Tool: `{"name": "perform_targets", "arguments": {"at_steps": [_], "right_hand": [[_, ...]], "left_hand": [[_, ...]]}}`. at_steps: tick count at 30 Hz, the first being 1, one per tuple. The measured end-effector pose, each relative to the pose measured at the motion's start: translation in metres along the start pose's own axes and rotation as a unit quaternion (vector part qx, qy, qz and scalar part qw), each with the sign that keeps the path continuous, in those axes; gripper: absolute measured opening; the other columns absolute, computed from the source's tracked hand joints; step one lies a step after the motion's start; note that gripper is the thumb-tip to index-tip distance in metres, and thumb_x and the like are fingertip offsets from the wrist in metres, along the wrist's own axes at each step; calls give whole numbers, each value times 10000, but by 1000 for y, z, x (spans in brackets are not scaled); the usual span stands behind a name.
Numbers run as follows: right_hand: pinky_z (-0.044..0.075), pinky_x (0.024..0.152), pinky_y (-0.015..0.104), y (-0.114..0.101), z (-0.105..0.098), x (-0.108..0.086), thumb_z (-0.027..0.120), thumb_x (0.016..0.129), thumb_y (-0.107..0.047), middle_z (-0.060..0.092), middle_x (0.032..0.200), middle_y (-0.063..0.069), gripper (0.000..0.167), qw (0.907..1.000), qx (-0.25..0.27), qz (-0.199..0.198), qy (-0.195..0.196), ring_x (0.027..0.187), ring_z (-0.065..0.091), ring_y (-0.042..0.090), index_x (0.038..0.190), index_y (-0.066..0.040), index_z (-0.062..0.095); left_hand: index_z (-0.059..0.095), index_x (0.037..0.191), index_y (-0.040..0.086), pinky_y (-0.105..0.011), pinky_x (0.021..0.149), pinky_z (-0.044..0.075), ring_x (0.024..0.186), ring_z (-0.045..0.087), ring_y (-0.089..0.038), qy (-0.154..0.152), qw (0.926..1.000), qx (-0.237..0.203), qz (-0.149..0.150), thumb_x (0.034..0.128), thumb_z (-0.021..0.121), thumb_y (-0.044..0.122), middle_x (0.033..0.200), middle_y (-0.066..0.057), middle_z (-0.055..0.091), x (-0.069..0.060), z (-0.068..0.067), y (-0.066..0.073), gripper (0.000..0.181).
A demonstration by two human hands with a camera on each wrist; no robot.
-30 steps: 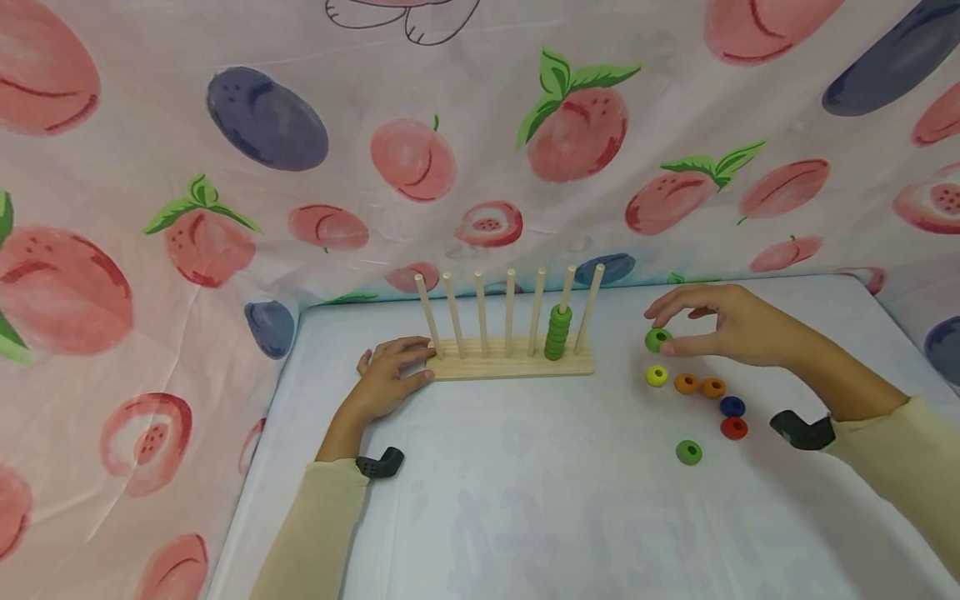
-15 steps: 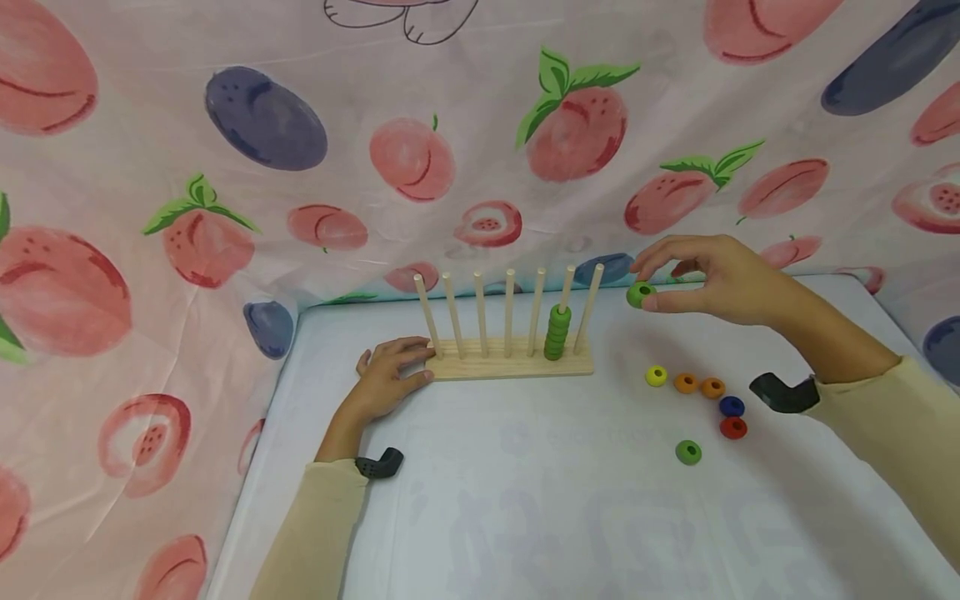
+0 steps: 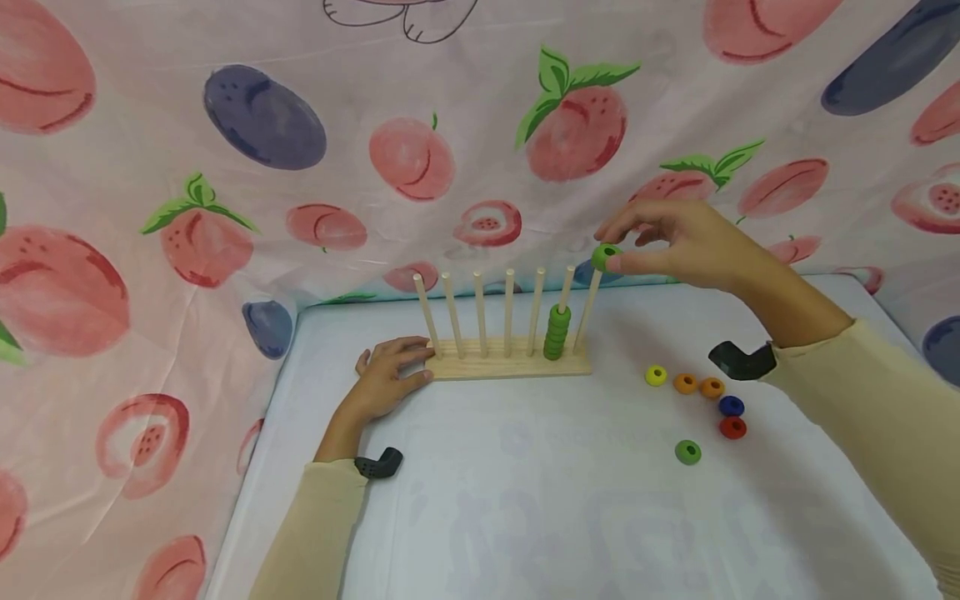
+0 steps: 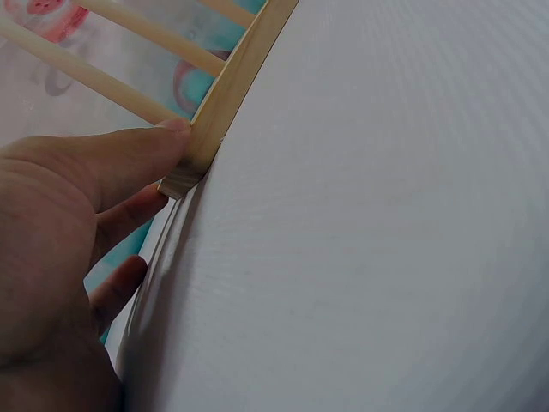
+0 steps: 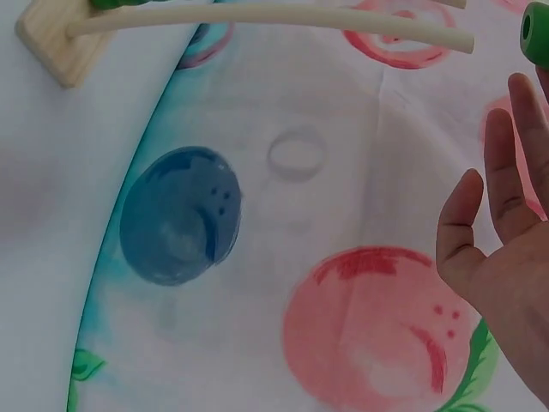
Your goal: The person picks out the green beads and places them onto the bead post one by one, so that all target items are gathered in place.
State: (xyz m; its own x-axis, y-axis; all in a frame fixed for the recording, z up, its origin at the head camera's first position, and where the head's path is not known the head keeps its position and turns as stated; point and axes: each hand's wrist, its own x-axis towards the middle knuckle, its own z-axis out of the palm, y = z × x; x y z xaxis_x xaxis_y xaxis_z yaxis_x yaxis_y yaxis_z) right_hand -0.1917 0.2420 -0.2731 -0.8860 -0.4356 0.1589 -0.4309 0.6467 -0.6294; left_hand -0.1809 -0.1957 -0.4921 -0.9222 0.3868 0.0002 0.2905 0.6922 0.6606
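A wooden peg rack [image 3: 487,367] with a row of upright pegs stands near the back of the table. Several green beads [image 3: 557,333] are stacked on its second peg from the right. My left hand [image 3: 390,379] holds the rack's left end, thumb at the front edge and fingers behind, as the left wrist view shows. Up at the right, my right hand [image 3: 693,246] pinches a green bead [image 3: 603,256] between thumb and fingers. That bead [image 5: 537,34] is just off the tip of the rightmost peg [image 5: 274,15], with a small gap between them in the right wrist view.
Loose beads lie right of the rack: a yellow bead [image 3: 656,376], two orange beads [image 3: 685,383], a blue bead [image 3: 731,407], a red bead [image 3: 733,428] and a green bead [image 3: 687,452]. A fruit-patterned cloth [image 3: 337,83] rises behind the white table [image 3: 480,483].
My right hand has lifted the green bead off the table and carried it up and left to the top of the rightmost peg. My left hand has stayed put on the rack.
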Motion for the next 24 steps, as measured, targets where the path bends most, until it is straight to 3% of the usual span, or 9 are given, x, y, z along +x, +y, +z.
{"name": "perform_targets", "arguments": {"at_steps": [6, 18, 24], "right_hand": [[477, 997, 406, -1, 12, 16, 799, 898, -265, 703, 1156, -71, 191, 9994, 330, -37, -8, 1131, 560, 63, 1073, -200, 756], [507, 942, 277, 7, 33, 27, 803, 895, -325, 709, 1134, -26, 259, 9978, 494, 348, -264, 1104, 600, 153, 1094, -174, 736], [497, 973, 384, 11, 41, 26, 802, 896, -296, 711, 1136, -2, 246, 9965, 630, 406, -375, 1120, 597, 192, 1088, -158, 736]], "left_hand": [[654, 1390, 205, -692, 1150, -87, 1474, 296, -342, -23, 10000, 6, -27, 977, 699, 342, 1554, 2, 485, 0, 0, 0, 437], [661, 1382, 218, -682, 1152, -84, 1468, 304, -318, -3, 10000, 38, -19, 978, 696, 348, 1544, 22, 494, 2, 2, -3, 426], [664, 1379, 217, -683, 1149, -86, 1460, 311, -327, 14, 10000, 5, -11, 976, 700, 348, 1544, 20, 495, 1, 2, -4, 425]]}}
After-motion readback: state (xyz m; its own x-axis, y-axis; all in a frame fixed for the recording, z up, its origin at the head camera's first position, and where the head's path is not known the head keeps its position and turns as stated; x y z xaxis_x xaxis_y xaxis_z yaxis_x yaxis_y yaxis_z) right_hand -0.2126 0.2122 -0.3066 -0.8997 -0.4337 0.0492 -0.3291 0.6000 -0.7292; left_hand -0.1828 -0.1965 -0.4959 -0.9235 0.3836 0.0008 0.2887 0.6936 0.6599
